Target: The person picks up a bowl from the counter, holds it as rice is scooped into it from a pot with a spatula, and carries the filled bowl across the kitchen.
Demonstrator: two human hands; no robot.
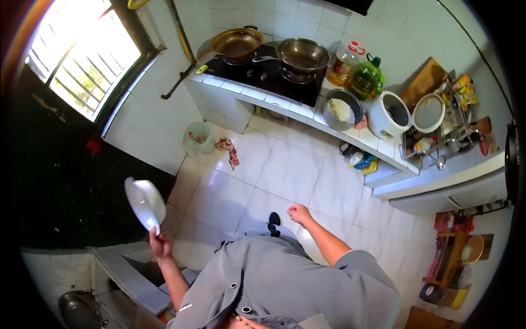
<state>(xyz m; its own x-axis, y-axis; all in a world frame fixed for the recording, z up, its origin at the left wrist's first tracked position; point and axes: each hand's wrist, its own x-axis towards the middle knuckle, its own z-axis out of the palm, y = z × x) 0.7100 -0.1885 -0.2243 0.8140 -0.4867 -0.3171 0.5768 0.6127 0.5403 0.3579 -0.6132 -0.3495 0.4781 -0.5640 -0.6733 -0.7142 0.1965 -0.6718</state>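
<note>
My left hand [160,245] grips the rim of a white bowl [147,204], held out to the left and tilted on its side. Its inside cannot be seen clearly. My right hand [298,214] hangs in front of my body above the tiled floor, its fingers curled in and nothing visible in them. The counter with the stove [263,77] lies ahead, out of reach of both hands.
Two pans, a wok [237,45] and a frying pan [303,54], sit on the stove. Right of them stand oil bottles [364,77], a pot of rice [342,111] and an open rice cooker [388,114]. A bin [198,138] and red-white litter [229,153] are on the floor.
</note>
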